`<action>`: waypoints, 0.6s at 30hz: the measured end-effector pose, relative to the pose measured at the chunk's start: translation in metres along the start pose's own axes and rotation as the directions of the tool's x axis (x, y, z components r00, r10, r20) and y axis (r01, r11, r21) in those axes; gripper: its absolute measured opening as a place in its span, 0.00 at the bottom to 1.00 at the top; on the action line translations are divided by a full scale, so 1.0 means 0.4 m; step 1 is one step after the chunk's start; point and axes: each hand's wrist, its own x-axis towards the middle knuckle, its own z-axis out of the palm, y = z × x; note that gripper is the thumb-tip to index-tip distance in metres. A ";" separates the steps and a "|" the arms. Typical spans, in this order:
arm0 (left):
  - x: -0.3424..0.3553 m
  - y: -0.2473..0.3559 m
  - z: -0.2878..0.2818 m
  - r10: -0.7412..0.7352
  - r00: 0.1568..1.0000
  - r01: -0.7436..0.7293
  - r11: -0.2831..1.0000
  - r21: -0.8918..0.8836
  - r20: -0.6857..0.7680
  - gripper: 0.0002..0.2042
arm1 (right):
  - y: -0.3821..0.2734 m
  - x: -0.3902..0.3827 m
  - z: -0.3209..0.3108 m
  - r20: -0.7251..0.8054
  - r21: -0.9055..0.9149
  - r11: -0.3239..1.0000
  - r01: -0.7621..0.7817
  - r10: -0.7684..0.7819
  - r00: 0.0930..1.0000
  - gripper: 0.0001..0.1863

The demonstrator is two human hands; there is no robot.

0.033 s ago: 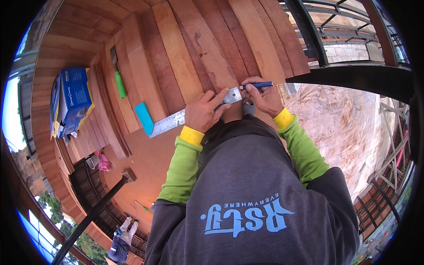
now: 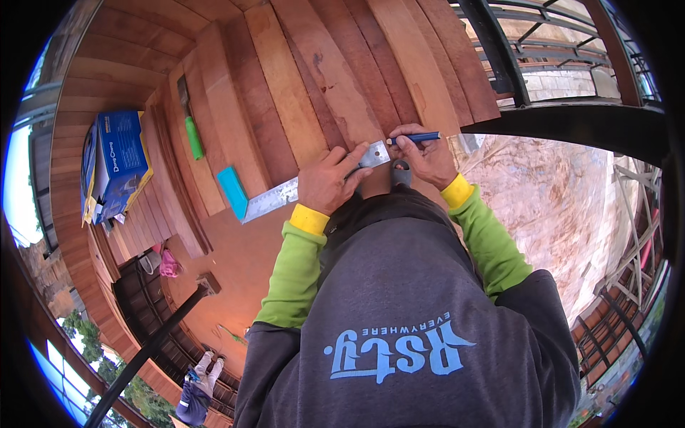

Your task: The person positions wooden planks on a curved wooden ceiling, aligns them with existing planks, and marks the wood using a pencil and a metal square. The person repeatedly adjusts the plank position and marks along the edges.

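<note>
My left hand (image 2: 328, 177) presses down on the metal blade of a try square (image 2: 271, 200), fingers and thumb closed about it. Its turquoise handle (image 2: 232, 191) sticks out to the left, by the near ends of the reddish-brown boards (image 2: 285, 93). A dark blue carpenter's pencil (image 2: 425, 137) is pinched in my right hand (image 2: 428, 162). The pencil's tip points left, close to the holed end of the blade. My palms and part of the blade are hidden.
A green-handled tool with a flat metal blade (image 2: 191, 132) lies on the boards at left. Beyond it stands an open blue box (image 2: 125, 164). A dark post (image 2: 153, 342) rises at lower left, near another person (image 2: 196, 396). Black metal railing (image 2: 499, 50) borders the far right.
</note>
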 end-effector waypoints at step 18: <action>0.000 -0.005 -0.006 0.017 0.999 -0.017 1.000 -0.001 -0.049 0.23 | -0.009 0.001 -0.001 0.009 -0.048 0.999 -0.004 0.004 1.000 0.08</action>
